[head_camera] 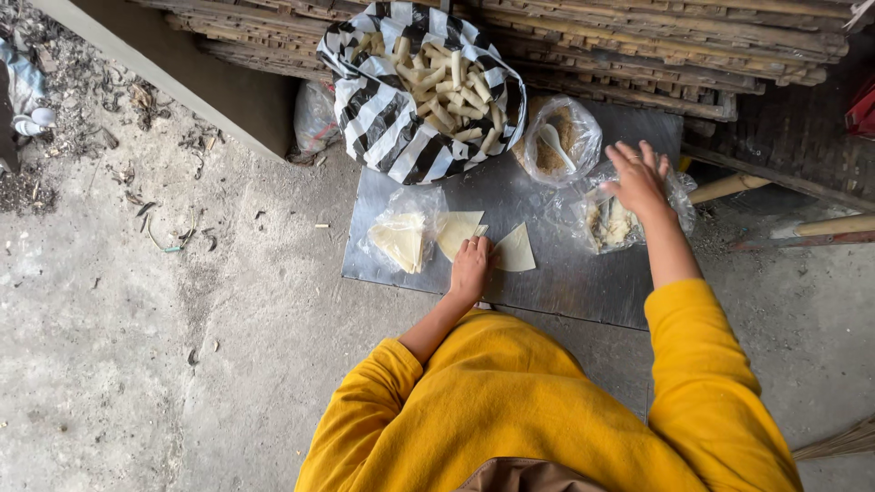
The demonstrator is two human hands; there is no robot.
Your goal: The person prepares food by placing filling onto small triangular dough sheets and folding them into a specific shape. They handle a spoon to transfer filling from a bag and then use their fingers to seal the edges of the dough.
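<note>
The person in yellow sleeves crouched over a flat grey metal sheet [583, 282] laid on the concrete floor [137, 319]. The left hand [470, 266] pressed down on a pale triangular wrapper [516, 250] near the middle of the sheet, its fingers flat and together, holding nothing. Just left of it lay a second wrapper [456, 230], and beside that a clear plastic bag of stacked wrappers [402, 239] close to the sheet's left edge.

The right hand [636, 179] hovered with fingers spread wide, its grip open, over a clear bag of filling [612, 223] near the sheet's right edge. Whether the fingertips touched the plastic could not be told. Behind it sat another clear bag of brownish filling with a white spoon [556, 141] in it.

At the sheet's far edge stood a black-and-white striped bag [392, 128] full of pale rolled pieces, backed against stacked bamboo slats [656, 46]. Two wooden handles [729, 187] lay off the right edge. The near strip of the sheet, between the hands and the person's body, was bare, and open concrete spread to the left.
</note>
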